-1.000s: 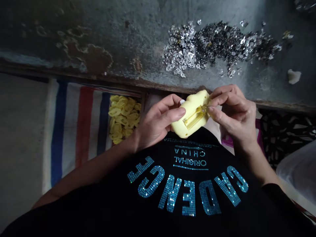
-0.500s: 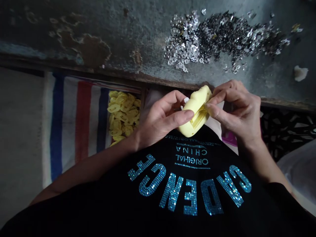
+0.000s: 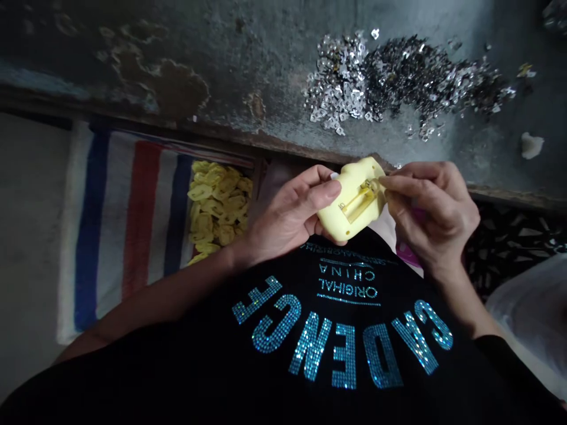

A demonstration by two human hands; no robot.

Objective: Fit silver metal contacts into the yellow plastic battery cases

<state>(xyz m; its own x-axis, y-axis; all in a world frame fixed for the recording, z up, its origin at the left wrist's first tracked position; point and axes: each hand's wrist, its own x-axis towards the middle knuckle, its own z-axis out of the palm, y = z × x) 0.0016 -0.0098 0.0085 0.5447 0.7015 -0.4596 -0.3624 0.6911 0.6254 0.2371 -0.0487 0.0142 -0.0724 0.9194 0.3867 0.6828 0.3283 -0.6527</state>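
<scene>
**Yellow casing in left hand, slot up**

Head view: 1 casing [image 3: 335, 219], matte, rounded, tilted, just off the bench [image 3: 266, 53] edge, above the shirt [image 3: 292, 283]. 1 long slot [image 3: 361, 206], small coil at one end, metal at the other; 2 corner holes visible. Left hand [image 3: 287, 215] grips it, thumb on top. Right hand [image 3: 436, 206]: fingertips narrow at slot's metal end; can't tell if pinching anything. 1 metal heap [image 3: 398, 77], 1 white lump [image 3: 530, 146] on bench; pieces uncountable.

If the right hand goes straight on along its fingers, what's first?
The right hand would likely first meet the yellow casing, beside its battery compartment; depth is unclear, so its fingertips may touch it now.
</scene>
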